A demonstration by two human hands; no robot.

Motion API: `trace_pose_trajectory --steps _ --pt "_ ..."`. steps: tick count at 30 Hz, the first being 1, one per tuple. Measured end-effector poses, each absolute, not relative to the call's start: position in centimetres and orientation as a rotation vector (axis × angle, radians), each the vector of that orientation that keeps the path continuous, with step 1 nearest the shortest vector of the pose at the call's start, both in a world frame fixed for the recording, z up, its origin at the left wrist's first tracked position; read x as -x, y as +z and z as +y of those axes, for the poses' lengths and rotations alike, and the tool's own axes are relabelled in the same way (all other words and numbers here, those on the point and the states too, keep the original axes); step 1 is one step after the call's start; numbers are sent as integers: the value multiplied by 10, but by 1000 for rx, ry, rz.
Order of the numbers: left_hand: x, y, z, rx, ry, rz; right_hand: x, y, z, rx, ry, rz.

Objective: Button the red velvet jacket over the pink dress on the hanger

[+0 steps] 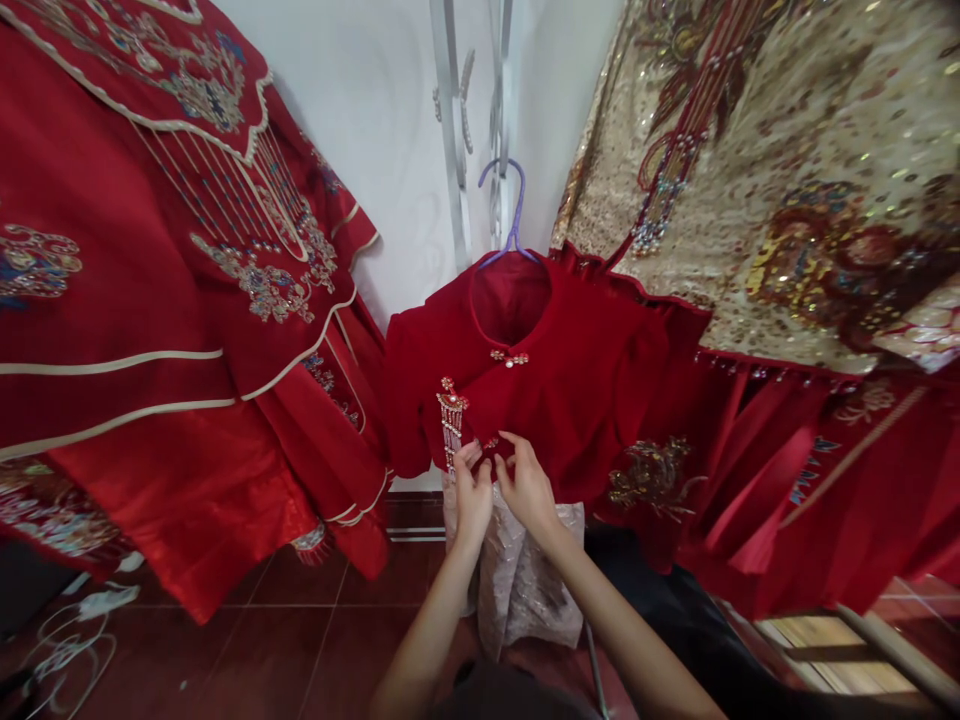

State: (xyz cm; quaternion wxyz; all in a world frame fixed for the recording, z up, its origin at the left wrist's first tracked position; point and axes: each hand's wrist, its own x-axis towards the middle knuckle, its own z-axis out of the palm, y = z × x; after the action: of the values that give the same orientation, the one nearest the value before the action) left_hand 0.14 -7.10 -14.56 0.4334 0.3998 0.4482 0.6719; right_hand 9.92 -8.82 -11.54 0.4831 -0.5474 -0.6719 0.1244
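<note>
A: The left hand (472,497) and right hand (529,487) are held close together, fingertips pinched on the front edge of the red jacket (577,385), low on its chest.

B: A beaded tassel (451,418) is hung just beside the left hand, and a pale sequinned skirt (525,590) is draped below the wrists.

A: The jacket is crowded by a red embroidered robe (150,330) on the left and a gold sequinned garment (787,170) on the right.

B: It is hung centrally on a purple hanger (516,210). The red cloth is plain, and the collar is closed by a pearl clasp (510,358).

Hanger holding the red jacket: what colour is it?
Light purple; the hanger above the red jacket shows clearly in the head view.
</note>
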Motion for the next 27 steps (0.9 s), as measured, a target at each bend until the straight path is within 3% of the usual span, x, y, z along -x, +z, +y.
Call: trace_pose_trajectory --steps 6,16,27 --pt "-3 -152 -73 -854 1579 1084 -96 -121 -88 1411 340 -1643" --pt "3 -154 -77 -1202 1497 1052 -110 -114 -95 1272 411 -1441" --pt "-6 -152 -72 -1369 1588 1277 -126 -93 -103 871 726 -1474"
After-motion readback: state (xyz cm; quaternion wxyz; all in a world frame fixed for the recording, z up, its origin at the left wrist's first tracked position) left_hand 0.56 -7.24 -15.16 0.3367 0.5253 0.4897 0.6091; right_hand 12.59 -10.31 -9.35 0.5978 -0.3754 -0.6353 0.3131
